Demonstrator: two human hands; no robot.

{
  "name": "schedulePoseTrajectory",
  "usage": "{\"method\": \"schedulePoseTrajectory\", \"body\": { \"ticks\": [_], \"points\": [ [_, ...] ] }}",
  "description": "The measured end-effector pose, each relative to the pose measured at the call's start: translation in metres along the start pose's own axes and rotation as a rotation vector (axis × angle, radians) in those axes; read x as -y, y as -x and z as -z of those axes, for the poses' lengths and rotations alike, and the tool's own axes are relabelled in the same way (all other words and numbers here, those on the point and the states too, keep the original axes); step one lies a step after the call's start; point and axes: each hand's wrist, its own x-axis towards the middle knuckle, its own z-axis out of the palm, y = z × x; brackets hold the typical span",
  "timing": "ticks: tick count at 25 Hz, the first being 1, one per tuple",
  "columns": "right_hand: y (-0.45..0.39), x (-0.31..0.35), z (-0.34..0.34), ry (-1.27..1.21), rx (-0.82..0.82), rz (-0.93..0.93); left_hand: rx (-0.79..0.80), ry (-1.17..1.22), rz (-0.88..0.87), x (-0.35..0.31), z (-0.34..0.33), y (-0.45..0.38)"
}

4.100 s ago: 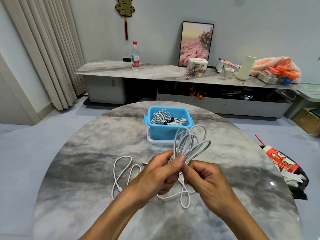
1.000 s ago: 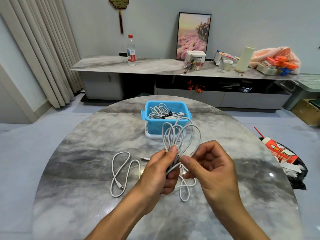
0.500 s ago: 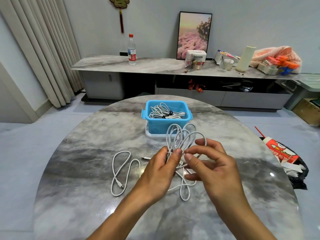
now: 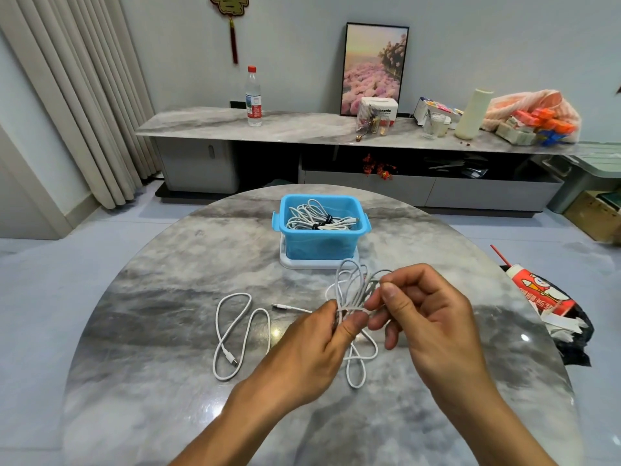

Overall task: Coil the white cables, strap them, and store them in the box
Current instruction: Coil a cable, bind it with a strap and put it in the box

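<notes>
Since half a second ago, I see the right hand [image 4: 433, 317] has curled: its fingers, spread loosely around the loops before, now pinch the top of the coiled white cable [image 4: 351, 284] between thumb and forefinger. The left hand [image 4: 312, 348] keeps its grip on the waist of the coil, thumb pressed across the strands, just as before. The loops look flatter and pulled toward the right hand. The cable's loose tail [image 4: 358, 368] hangs down onto the desk [image 4: 151, 314], unchanged.

A second white cable [image 4: 235, 334] lies uncoiled on the desk to the left of my hands. The blue box [image 4: 321, 243] stands beyond them on a white lid, with strapped white coils [image 4: 319, 218] inside.

As for writing: the white carton [image 4: 379, 111] on the sideboard shows letters ending in "onic". The red label on the water bottle [image 4: 253, 95] is too small to read. The red-and-white package [image 4: 541, 294] on the floor carries characters I cannot make out.
</notes>
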Motion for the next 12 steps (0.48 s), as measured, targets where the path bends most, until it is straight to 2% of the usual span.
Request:
{"method": "schedulePoseTrajectory", "body": {
  "ticks": [2,5,8,10,12],
  "points": [
    [-0.001,0.003,0.002,0.006,0.018,0.010,0.059,-0.004,0.012,0.000,-0.002,0.001],
    [0.004,0.003,-0.001,0.028,0.093,0.030,-0.020,-0.119,0.089,0.000,-0.005,-0.002],
    [0.014,0.001,-0.013,0.148,0.224,0.074,-0.035,-0.001,0.195,0.000,0.001,-0.006],
    [0.017,0.003,-0.017,0.134,0.214,0.092,-0.002,0.106,0.258,0.002,0.003,-0.006],
    [0.016,0.008,-0.014,0.057,0.155,0.110,-0.006,0.055,0.244,0.005,0.000,-0.006]
  ]
}}
